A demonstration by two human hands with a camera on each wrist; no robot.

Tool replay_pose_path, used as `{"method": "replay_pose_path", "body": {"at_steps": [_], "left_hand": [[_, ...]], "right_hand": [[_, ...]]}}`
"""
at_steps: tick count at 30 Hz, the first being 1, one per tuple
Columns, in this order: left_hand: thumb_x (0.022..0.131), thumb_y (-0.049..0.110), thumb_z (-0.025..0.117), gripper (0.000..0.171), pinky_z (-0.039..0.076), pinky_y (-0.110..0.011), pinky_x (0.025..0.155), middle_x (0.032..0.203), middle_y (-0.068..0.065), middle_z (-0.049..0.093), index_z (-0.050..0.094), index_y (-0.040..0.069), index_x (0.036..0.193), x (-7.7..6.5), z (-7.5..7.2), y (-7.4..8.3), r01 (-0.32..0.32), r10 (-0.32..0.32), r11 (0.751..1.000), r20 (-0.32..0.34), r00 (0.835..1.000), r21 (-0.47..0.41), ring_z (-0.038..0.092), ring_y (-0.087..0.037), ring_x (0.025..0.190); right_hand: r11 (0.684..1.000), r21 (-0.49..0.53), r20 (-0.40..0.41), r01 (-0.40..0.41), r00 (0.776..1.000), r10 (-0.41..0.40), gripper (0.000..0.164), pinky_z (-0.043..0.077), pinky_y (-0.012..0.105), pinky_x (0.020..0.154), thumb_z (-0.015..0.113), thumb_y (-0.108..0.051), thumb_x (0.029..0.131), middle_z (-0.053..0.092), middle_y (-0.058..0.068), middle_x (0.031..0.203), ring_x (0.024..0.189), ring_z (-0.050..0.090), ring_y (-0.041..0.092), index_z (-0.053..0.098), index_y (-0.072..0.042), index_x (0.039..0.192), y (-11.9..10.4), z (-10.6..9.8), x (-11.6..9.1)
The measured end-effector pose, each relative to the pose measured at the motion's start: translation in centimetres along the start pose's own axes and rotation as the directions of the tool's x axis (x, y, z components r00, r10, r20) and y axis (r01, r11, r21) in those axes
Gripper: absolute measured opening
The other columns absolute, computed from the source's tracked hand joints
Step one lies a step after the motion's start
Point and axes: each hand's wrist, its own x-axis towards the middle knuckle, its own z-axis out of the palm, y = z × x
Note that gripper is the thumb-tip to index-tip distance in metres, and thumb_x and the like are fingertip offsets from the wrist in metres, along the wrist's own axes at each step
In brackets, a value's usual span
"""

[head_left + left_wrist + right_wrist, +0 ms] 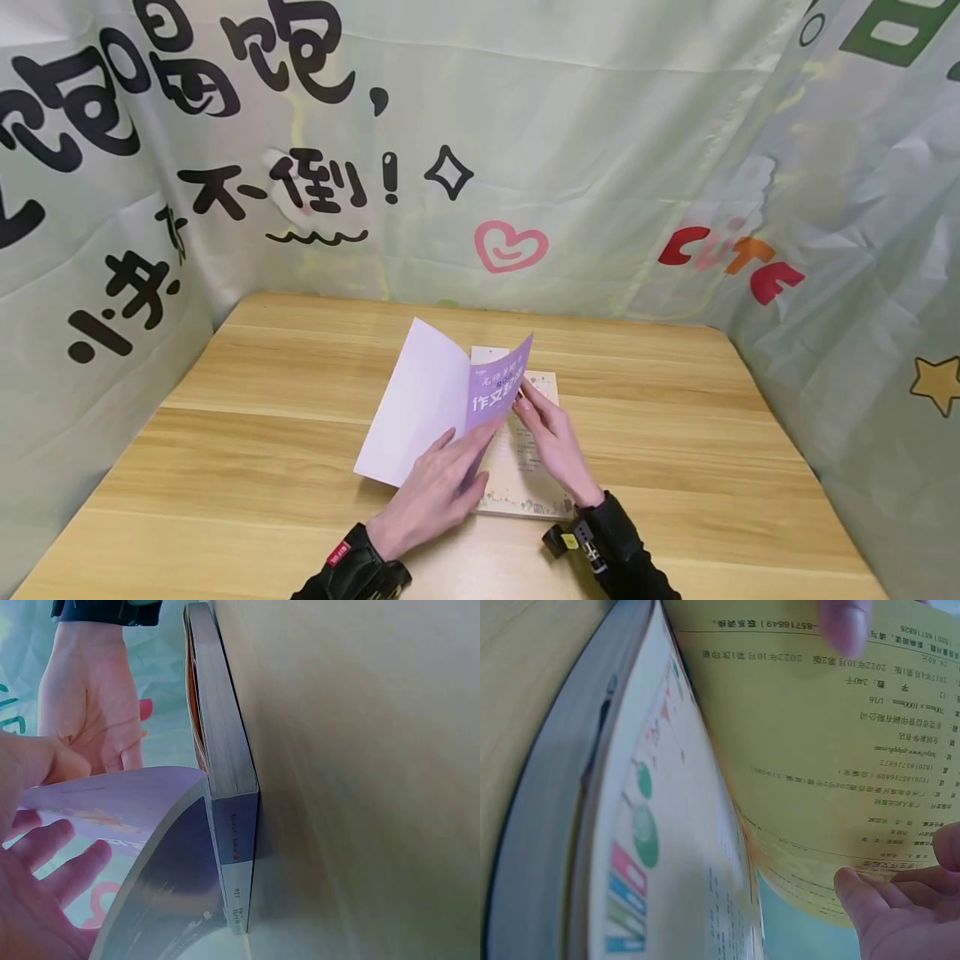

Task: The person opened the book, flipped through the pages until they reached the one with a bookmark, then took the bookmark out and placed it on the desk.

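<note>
A thick paperback book [517, 492] lies on the wooden table, its pale cover sheet [412, 408] swung out to the left. The leaf [495, 392] stands raised, purple with white characters on one side and yellow with small print [802, 742] on the other. My left hand [438, 492] pinches that leaf low down, thumb on the yellow side, fingers behind the purple side. At its right edge, my right hand [558, 437] touches the leaf with extended fingers. In the right wrist view, the right fingertips [847, 879] lie against the yellow side.
The wooden table [675, 433] spreads around the book. Printed fabric [600, 167] hangs behind it and along both sides. A black strap with a small device [585, 542] sits on the right wrist, and another black strap [360, 562] on the left.
</note>
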Motion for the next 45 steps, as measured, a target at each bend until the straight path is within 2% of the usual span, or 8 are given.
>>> {"method": "replay_pose_path", "body": {"at_steps": [5, 13, 17, 19, 23, 33, 40, 45], "left_hand": [[0.084, 0.01, 0.063, 0.074, 0.039, -0.06, 0.103, 0.143, -0.014, 0.048, 0.031, 0.005, 0.15, 0.1, -0.4, -0.1, -0.011, 0.009, 0.999, -0.072, 0.997, -0.031, 0.045, -0.025, 0.128], [0.081, 0.002, 0.063, 0.076, 0.05, -0.05, 0.096, 0.134, -0.019, 0.055, 0.03, 0.0, 0.149, 0.0, -0.7, -0.5, -0.016, -0.004, 0.995, -0.212, 0.977, -0.094, 0.058, -0.024, 0.112], [0.082, -0.007, 0.059, 0.079, 0.047, -0.041, 0.1, 0.144, -0.022, 0.043, 0.021, -0.003, 0.151, -0.1, -1.1, -0.6, -0.004, -0.061, 0.965, -0.238, 0.969, -0.264, 0.052, -0.028, 0.12], [0.082, -0.013, 0.057, 0.081, 0.038, -0.041, 0.107, 0.15, -0.024, 0.032, 0.017, -0.004, 0.151, 0.0, -1.4, -0.7, -0.012, -0.082, 0.94, -0.258, 0.963, -0.342, 0.038, -0.034, 0.131], [0.081, -0.018, 0.055, 0.082, 0.035, -0.038, 0.108, 0.151, -0.023, 0.031, 0.016, -0.003, 0.151, 0.2, -2.1, -1.0, -0.006, -0.126, 0.921, -0.312, 0.942, -0.389, 0.036, -0.034, 0.132], [0.076, -0.021, 0.061, 0.082, 0.046, -0.045, 0.1, 0.144, -0.022, 0.044, 0.026, -0.003, 0.149, 0.6, -4.6, -2.1, 0.047, -0.151, 0.956, -0.346, 0.926, -0.291, 0.046, -0.032, 0.126], [0.073, -0.018, 0.067, 0.085, 0.049, -0.046, 0.097, 0.146, -0.019, 0.042, 0.031, 0.0, 0.148, 0.3, -5.7, -2.6, 0.159, -0.199, 0.974, -0.269, 0.942, -0.164, 0.052, -0.032, 0.12], [0.072, -0.01, 0.071, 0.085, 0.055, -0.051, 0.086, 0.142, -0.021, 0.046, 0.034, 0.002, 0.148, 0.0, -6.0, -2.8, 0.252, -0.249, 0.968, -0.231, 0.941, -0.015, 0.054, -0.037, 0.115]], "right_hand": [[0.996, 0.09, 0.078, -0.028, 0.997, 0.021, 0.044, 0.038, 0.042, 0.104, 0.034, -0.003, 0.104, 0.029, 0.034, 0.146, 0.129, 0.039, 0.037, 0.026, 0.017, 0.142, 0.1, 0.5, 0.2], [0.997, 0.042, 0.153, -0.072, 0.986, 0.064, 0.046, 0.039, 0.042, 0.105, 0.034, -0.009, 0.105, 0.03, 0.029, 0.148, 0.13, 0.039, 0.035, 0.027, 0.014, 0.143, 0.4, 1.5, 0.3], [0.996, -0.047, 0.162, -0.071, 0.984, 0.078, 0.045, 0.038, 0.046, 0.106, 0.037, -0.01, 0.104, 0.036, 0.028, 0.145, 0.128, 0.042, 0.036, 0.031, 0.012, 0.143, 0.5, 2.0, 0.4], [0.992, -0.111, 0.168, -0.065, 0.982, 0.083, 0.044, 0.035, 0.048, 0.108, 0.039, -0.011, 0.104, 0.038, 0.026, 0.144, 0.128, 0.042, 0.034, 0.034, 0.011, 0.142, 0.5, 2.2, 0.4], [0.98, -0.196, 0.206, -0.048, 0.974, 0.089, 0.044, 0.027, 0.052, 0.112, 0.038, -0.011, 0.104, 0.036, 0.025, 0.146, 0.133, 0.034, 0.033, 0.034, 0.012, 0.141, 0.1, 2.5, 0.3], [0.967, -0.255, 0.287, -0.029, 0.952, 0.104, 0.046, 0.023, 0.05, 0.114, 0.038, -0.016, 0.104, 0.027, 0.018, 0.153, 0.138, 0.026, 0.027, 0.033, 0.004, 0.145, 0.7, 2.9, -0.1], [0.944, -0.331, 0.349, 0.011, 0.93, 0.112, 0.048, 0.02, 0.049, 0.116, 0.036, -0.021, 0.105, 0.021, 0.016, 0.155, 0.141, 0.02, 0.022, 0.031, 0.002, 0.147, 0.5, 3.0, -0.3], [0.925, -0.377, 0.407, 0.042, 0.905, 0.124, 0.047, 0.021, 0.048, 0.116, 0.036, -0.022, 0.105, 0.017, 0.014, 0.157, 0.141, 0.017, 0.02, 0.032, 0.001, 0.147, 0.7, 3.0, -0.4]]}}
